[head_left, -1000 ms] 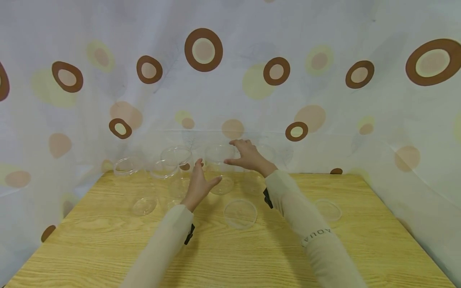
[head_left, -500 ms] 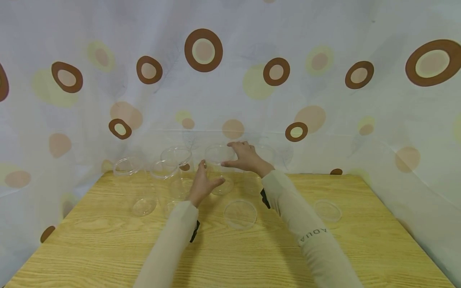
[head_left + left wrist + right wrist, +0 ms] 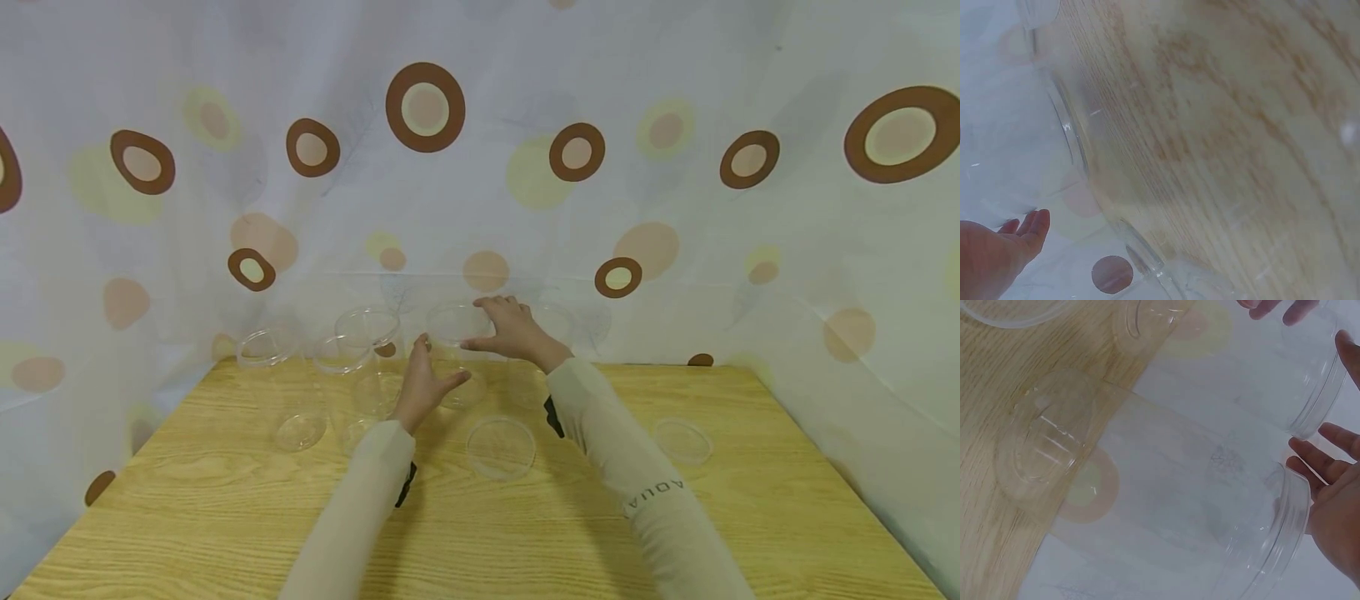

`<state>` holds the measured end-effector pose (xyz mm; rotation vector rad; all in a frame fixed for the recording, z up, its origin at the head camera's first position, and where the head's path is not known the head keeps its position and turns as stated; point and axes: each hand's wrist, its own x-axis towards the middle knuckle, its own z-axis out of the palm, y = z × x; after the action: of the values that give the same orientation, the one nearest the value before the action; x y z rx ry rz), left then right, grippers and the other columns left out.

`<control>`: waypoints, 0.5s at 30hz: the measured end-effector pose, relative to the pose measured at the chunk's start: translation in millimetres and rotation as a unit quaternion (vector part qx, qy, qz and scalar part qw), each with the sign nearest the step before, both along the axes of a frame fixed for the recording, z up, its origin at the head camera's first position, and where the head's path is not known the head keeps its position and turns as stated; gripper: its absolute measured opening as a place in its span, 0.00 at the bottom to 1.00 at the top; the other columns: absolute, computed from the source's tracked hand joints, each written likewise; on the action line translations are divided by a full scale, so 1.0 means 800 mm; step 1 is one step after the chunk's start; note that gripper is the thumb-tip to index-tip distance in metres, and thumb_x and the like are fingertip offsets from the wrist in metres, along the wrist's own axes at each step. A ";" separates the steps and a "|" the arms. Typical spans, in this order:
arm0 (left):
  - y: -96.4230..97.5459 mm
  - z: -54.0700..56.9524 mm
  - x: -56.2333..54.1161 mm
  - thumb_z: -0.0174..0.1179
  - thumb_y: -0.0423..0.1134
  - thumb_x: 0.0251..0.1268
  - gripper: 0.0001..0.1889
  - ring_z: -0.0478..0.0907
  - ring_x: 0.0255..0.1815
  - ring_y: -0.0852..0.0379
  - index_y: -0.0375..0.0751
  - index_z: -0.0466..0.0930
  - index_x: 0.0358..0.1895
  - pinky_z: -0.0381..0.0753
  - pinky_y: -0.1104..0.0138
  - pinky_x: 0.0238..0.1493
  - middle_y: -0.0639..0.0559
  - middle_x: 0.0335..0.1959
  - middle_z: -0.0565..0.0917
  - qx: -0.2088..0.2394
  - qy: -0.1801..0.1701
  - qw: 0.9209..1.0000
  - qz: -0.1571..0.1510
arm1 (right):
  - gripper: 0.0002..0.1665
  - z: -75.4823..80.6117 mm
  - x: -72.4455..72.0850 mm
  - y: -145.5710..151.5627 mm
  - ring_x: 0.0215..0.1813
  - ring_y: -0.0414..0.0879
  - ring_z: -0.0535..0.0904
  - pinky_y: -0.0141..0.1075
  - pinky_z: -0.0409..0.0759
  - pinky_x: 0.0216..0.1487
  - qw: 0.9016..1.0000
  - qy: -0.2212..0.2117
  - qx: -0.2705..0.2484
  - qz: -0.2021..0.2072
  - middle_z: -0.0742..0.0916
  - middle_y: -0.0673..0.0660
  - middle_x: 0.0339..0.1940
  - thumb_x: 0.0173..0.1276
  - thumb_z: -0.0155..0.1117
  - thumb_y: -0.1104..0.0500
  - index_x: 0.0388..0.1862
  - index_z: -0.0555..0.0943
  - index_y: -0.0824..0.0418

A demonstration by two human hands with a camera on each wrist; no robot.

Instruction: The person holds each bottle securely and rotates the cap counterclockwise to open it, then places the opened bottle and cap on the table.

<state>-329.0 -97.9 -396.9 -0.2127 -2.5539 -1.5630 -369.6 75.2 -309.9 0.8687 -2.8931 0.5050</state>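
Observation:
A tall clear plastic jar [image 3: 452, 354] stands upright near the back of the table, faint against the patterned cloth. My left hand [image 3: 422, 387] grips its lower left side, fingers behind and thumb in front. Around its upper right side, just below the rim, my right hand [image 3: 513, 329] holds it between thumb and fingers. In the right wrist view, the right hand [image 3: 1338, 512] sits between this jar's rim [image 3: 1319, 394] and a neighbouring clear jar [image 3: 1191, 494]. Transparency makes the exact contact hard to see. The left wrist view shows the right hand [image 3: 997, 256] beside clear plastic.
Several more clear jars stand around: one at far left [image 3: 268, 346], two left of the hands, including a front one [image 3: 341, 354], and one at right [image 3: 557, 317]. Two translucent discs, like lids, lie flat: a middle disc [image 3: 500, 447] and a right disc [image 3: 683, 440].
Over the first half second my left hand moved right and slightly up, and my right hand moved slightly left, closing in on the jar. Since then both are nearly still.

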 end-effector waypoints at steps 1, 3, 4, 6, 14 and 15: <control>0.000 0.000 0.000 0.65 0.51 0.51 0.54 0.48 0.72 0.41 0.37 0.34 0.72 0.54 0.48 0.69 0.37 0.72 0.47 -0.002 0.003 1.000 0.000 | 0.47 0.000 0.000 0.001 0.68 0.61 0.58 0.59 0.54 0.66 1.000 0.000 -0.004 0.001 0.68 0.63 0.67 0.58 0.61 0.38 0.69 0.59 0.62; 0.000 0.000 0.001 0.65 0.52 0.51 0.55 0.49 0.72 0.41 0.38 0.35 0.72 0.55 0.49 0.68 0.38 0.72 0.48 -0.005 0.006 1.000 0.003 | 0.48 -0.001 0.001 0.003 0.68 0.61 0.57 0.59 0.55 0.66 1.000 0.000 -0.014 0.003 0.68 0.63 0.67 0.58 0.61 0.38 0.69 0.59 0.62; -0.001 0.000 0.001 0.65 0.53 0.51 0.55 0.49 0.72 0.41 0.39 0.35 0.72 0.55 0.48 0.68 0.38 0.72 0.49 -0.007 0.008 1.000 0.005 | 0.48 -0.001 0.002 0.004 0.68 0.61 0.57 0.59 0.55 0.66 1.000 0.002 -0.020 0.004 0.67 0.63 0.67 0.58 0.62 0.38 0.69 0.59 0.62; -0.001 0.002 0.002 0.65 0.54 0.50 0.54 0.51 0.71 0.41 0.39 0.36 0.72 0.56 0.48 0.68 0.38 0.71 0.51 -0.011 0.013 1.000 0.008 | 0.48 0.000 0.004 0.006 0.68 0.61 0.57 0.59 0.55 0.66 0.999 0.003 -0.034 0.008 0.67 0.64 0.67 0.57 0.63 0.39 0.68 0.59 0.63; -0.002 0.013 0.008 0.67 0.49 0.50 0.52 0.58 0.67 0.40 0.39 0.40 0.71 0.65 0.49 0.63 0.40 0.69 0.56 -0.010 0.037 0.999 0.009 | 0.50 0.009 0.017 0.012 0.66 0.60 0.57 0.58 0.61 0.63 0.993 -0.014 -0.116 0.003 0.68 0.64 0.63 0.53 0.68 0.41 0.68 0.59 0.63; -0.002 0.015 0.009 0.68 0.49 0.50 0.52 0.58 0.67 0.40 0.40 0.41 0.71 0.65 0.49 0.63 0.40 0.68 0.56 -0.007 0.038 0.999 0.009 | 0.50 0.009 0.018 0.012 0.66 0.60 0.57 0.58 0.62 0.63 0.992 -0.016 -0.123 0.001 0.68 0.63 0.62 0.53 0.68 0.41 0.68 0.59 0.63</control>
<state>-321.6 -99.5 -385.2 -0.2464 -2.5021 -1.5020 -355.3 85.0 -302.4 0.8318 -2.7771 0.8615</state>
